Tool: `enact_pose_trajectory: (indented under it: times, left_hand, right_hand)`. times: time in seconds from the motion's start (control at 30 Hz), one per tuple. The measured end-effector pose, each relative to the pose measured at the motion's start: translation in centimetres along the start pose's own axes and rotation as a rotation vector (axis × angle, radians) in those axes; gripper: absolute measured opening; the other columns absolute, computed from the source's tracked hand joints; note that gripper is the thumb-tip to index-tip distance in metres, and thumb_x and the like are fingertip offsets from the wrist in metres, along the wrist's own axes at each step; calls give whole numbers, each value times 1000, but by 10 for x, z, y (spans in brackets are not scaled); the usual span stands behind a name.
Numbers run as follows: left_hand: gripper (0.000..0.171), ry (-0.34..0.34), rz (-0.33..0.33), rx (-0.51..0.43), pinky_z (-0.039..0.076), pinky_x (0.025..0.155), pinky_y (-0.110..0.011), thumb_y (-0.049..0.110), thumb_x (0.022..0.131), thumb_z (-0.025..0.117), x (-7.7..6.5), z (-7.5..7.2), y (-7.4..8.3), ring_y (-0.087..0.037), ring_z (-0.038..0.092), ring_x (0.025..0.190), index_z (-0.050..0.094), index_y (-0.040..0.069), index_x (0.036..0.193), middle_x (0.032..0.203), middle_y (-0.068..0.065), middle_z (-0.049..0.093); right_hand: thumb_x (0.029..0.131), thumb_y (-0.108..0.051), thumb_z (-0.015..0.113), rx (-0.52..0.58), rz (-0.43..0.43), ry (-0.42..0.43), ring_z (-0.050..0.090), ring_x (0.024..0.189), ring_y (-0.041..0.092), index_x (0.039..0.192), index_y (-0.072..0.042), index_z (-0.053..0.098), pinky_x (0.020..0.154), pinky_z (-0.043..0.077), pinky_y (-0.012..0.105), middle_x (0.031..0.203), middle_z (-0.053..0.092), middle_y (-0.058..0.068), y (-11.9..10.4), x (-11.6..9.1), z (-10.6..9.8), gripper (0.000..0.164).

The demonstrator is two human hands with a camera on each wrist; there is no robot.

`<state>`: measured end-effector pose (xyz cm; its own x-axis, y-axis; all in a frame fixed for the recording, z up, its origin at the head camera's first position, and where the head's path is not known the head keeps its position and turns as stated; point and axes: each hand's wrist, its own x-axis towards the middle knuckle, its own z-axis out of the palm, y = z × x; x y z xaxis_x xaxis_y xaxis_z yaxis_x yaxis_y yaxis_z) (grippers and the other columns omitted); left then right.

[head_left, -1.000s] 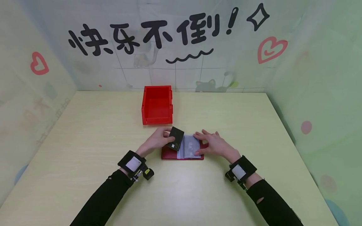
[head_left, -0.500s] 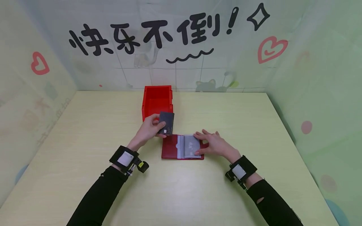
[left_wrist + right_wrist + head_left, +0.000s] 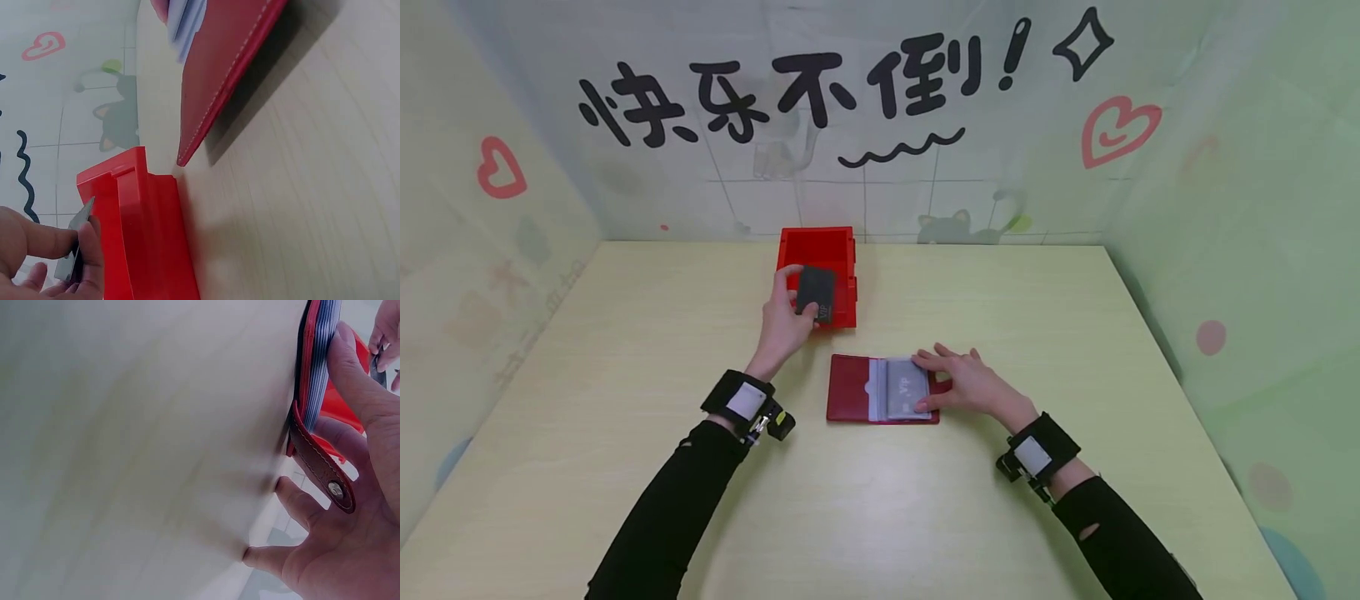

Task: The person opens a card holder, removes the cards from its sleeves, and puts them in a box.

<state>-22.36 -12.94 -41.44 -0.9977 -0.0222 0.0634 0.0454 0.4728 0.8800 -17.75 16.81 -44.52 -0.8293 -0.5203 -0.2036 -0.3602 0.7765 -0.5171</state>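
Observation:
A black card marked VIP [image 3: 816,293] is pinched upright between the thumb and fingers of my left hand [image 3: 784,321]. It is held over the near part of the red bin [image 3: 847,320]. In the left wrist view the card [image 3: 74,240] is seen nearly edge-on. On the table lies an opened red card holder [image 3: 847,390] with clear sleeves [image 3: 904,390] inside. My right hand [image 3: 962,382] rests on its right side, with thumb and index finger touching the sleeves. A snap strap [image 3: 322,465] sticks out beside the palm, and other fingertips touch the table.
The light wooden table [image 3: 880,517] runs back to a printed wall cloth [image 3: 730,200]. The red bin stands behind the card holder, near the table's far edge. Each wrist wears a black camera band [image 3: 1043,454].
My left hand has carried the black card from above the card holder, back and to the left, to the red bin. My right hand has stayed on the holder.

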Motion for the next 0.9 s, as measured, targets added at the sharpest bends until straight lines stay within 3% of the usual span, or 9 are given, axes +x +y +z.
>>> enact_pose_trajectory:
  times: [0.17,0.23,0.33,0.43,0.53,0.67,0.77,0.9]
  left_hand:
    - [44,36,-5,31,51,105,-52,1,99,51,10,6,-2,-40,52,126,41,4,142,141,-27,53]
    - [38,40,-7,50,47,110,-53,1,99,49,15,8,-1,-40,50,129,48,0,138,144,-26,52]
    - [36,46,-8,89,47,109,-49,-1,99,45,22,12,0,-38,52,124,57,-1,133,142,-24,55]
    - [39,48,-23,130,49,94,-40,-2,97,43,30,15,0,-35,53,111,61,-2,131,138,-24,58]
    - [41,32,-57,168,43,80,-38,-1,95,43,38,19,0,-34,52,101,61,-2,132,135,-24,60]
    - [42,-12,-127,190,53,86,-45,2,94,47,48,24,1,-37,57,104,57,-2,135,136,-25,59]
    - [43,-49,-193,218,53,97,-53,5,95,51,52,26,1,-39,59,112,54,-1,137,139,-24,57]
    - [43,-76,-231,302,52,98,-56,9,95,56,53,30,0,-40,60,112,53,0,137,137,-24,59]
  right_hand:
    - [82,-44,81,0,2,1,26,154,38,150,-14,48,116,13,76,157,46,11,-1,0,0,82]
    - [82,-44,81,-2,3,2,26,154,38,150,-14,48,116,13,76,157,46,10,-1,0,0,82]
    - [82,-44,81,-2,1,3,26,154,38,150,-13,48,116,13,76,157,46,11,0,0,0,82]
    - [82,-43,81,3,-1,2,26,154,38,150,-14,48,116,13,76,157,46,11,0,0,1,81]
    - [82,-43,80,3,-1,2,27,154,38,150,-14,48,116,14,76,157,46,10,0,1,1,81]
    - [82,-43,80,0,0,4,27,153,38,150,-14,48,116,14,76,157,47,10,1,0,1,81]
    - [82,-43,80,2,1,4,27,153,39,150,-14,48,116,14,76,157,47,10,1,0,1,81]
    - [82,-43,80,10,1,0,26,154,38,151,-14,47,116,13,76,157,46,10,2,1,2,81]
